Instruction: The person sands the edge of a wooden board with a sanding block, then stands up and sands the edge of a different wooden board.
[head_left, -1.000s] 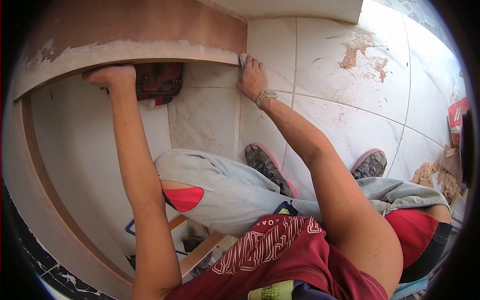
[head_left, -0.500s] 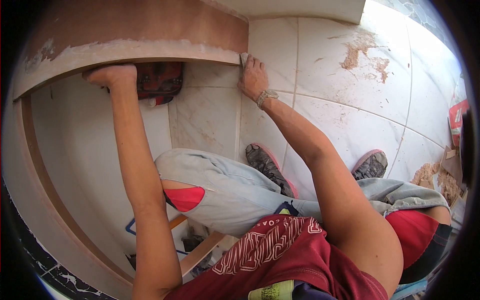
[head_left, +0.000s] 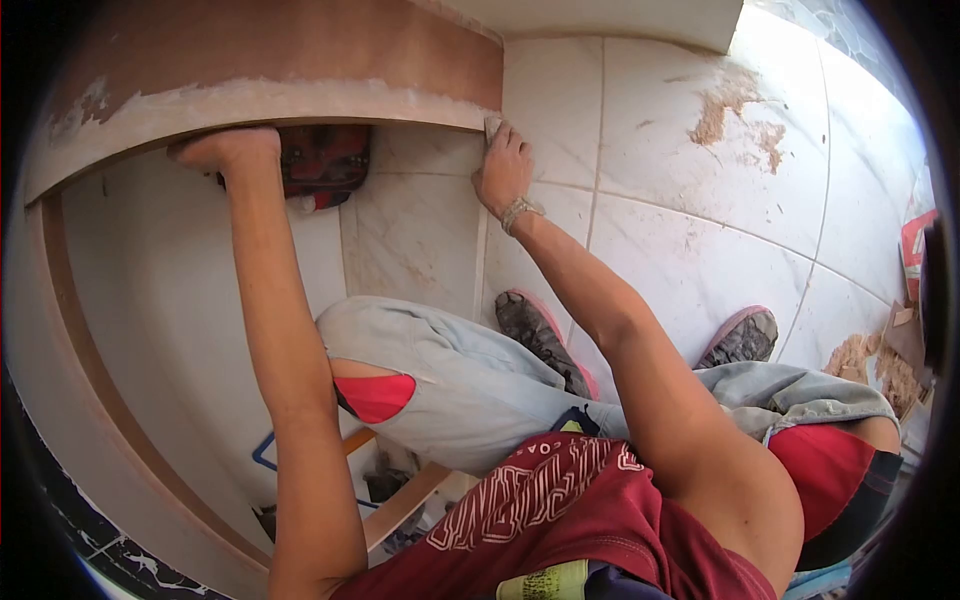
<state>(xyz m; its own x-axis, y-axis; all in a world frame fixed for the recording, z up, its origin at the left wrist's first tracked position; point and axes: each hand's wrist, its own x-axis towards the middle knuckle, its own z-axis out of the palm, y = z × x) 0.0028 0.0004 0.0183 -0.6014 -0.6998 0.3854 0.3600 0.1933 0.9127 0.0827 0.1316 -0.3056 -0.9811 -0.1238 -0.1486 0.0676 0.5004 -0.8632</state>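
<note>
A reddish-brown wooden panel (head_left: 300, 50) with a curved, white-puttied lower edge (head_left: 290, 103) spans the top left. My right hand (head_left: 505, 168), with a watch at the wrist, is closed at the panel's right end. Its fingers pinch a small pale-grey piece that looks like folded sandpaper (head_left: 492, 128) against that corner. My left hand (head_left: 230, 150) reaches up to the underside of the panel's edge; its fingers are mostly hidden there. Just right of it, partly beneath the panel, sits a dark red and black object (head_left: 325, 165), possibly a tool bag.
White tiles (head_left: 700, 180) carry brown dust and debris (head_left: 725, 105). My shoes (head_left: 540, 335) stand on this floor. A wooden frame strip (head_left: 85, 340) curves down the left side. Below my left knee lie a blue-and-orange tool frame (head_left: 357, 440) and a wooden strip (head_left: 405, 505). Scraps (head_left: 890, 365) lie at right.
My right forearm and wrist have shifted slightly left, with the fingers staying at the panel's corner. My left hand stays under the edge. The whole view has shifted a little.
</note>
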